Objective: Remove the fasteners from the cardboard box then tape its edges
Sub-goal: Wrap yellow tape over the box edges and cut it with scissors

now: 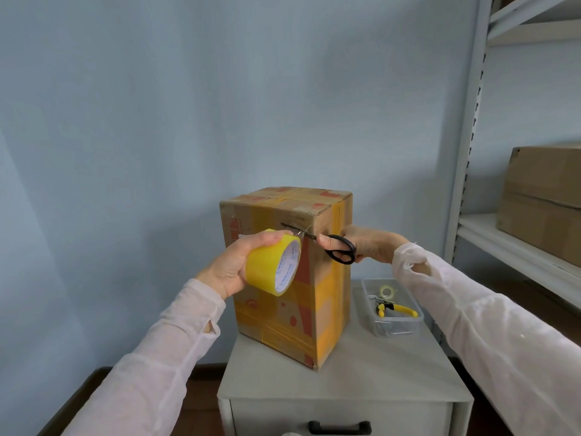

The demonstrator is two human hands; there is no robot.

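Note:
A tall cardboard box (317, 297) with yellow tape bands stands upright on a small grey cabinet (377, 372). My left hand (234, 262) grips a roll of yellow tape (272, 265) in front of the box's upper left face. A short strip of tape runs from the roll toward the box. My right hand (371, 245) holds black-handled scissors (338, 248), fingers through the loops. The blades point left, across the box's front face, at the strip of tape just above the roll.
A clear plastic tray (391, 328) to the right of the box holds yellow-handled pliers (397, 309), a small tape ring and loose metal fasteners. A metal shelf unit (471, 152) with brown boxes (544, 199) stands at the right. The cabinet has a drawer handle (339, 427).

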